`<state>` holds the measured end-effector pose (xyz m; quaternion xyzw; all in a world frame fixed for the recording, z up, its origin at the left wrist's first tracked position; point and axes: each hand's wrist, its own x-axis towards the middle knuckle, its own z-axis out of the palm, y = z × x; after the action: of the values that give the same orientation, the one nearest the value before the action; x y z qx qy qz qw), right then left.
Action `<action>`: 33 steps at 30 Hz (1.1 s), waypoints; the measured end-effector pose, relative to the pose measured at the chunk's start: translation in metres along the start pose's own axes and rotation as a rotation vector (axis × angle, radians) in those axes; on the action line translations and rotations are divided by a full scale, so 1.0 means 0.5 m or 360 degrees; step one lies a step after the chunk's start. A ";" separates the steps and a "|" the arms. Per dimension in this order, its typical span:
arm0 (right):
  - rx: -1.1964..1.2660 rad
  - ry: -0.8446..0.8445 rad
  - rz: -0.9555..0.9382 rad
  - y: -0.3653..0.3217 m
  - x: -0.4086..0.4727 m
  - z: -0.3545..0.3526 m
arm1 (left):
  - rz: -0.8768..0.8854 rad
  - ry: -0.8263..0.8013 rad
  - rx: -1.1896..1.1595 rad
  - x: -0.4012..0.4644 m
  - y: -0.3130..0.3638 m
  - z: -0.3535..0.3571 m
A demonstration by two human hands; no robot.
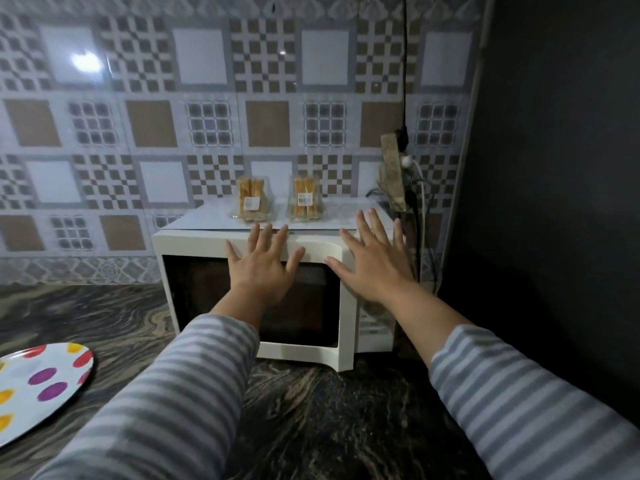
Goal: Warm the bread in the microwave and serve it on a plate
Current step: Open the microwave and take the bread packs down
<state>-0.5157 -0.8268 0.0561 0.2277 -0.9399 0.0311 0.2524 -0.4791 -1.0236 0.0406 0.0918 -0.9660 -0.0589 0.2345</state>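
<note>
A white microwave (194,244) stands on the dark counter against the tiled wall, its door shut. On its top sit two clear packs of bread, one on the left (250,199) and one on the right (305,199). My left hand (263,268) is spread in front of the door's upper edge, fingers apart, holding nothing. My right hand (372,258) is spread over the microwave's right side, hiding most of the control panel, also empty. A white plate (41,386) with coloured spots lies on the counter at the lower left.
A dark wall (554,168) closes the right side. A black cable (404,81) hangs down to a socket strip (394,168) with plugs behind the microwave's right corner. The counter (311,410) is dark, veined stone.
</note>
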 end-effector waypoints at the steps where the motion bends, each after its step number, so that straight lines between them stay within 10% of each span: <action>1: 0.0008 -0.0020 0.0017 -0.003 0.000 -0.001 | 0.0002 -0.0006 0.0005 -0.003 -0.002 0.000; 33: 0.0376 -0.0128 -0.0114 -0.514 -0.306 -0.213 | 0.0352 -0.0493 -0.0083 -0.293 -0.349 -0.280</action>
<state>-0.2347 -0.9750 0.0596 0.2904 -0.9303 0.1234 0.1869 -0.2601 -1.1738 0.0720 -0.0312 -0.9929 -0.0712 0.0904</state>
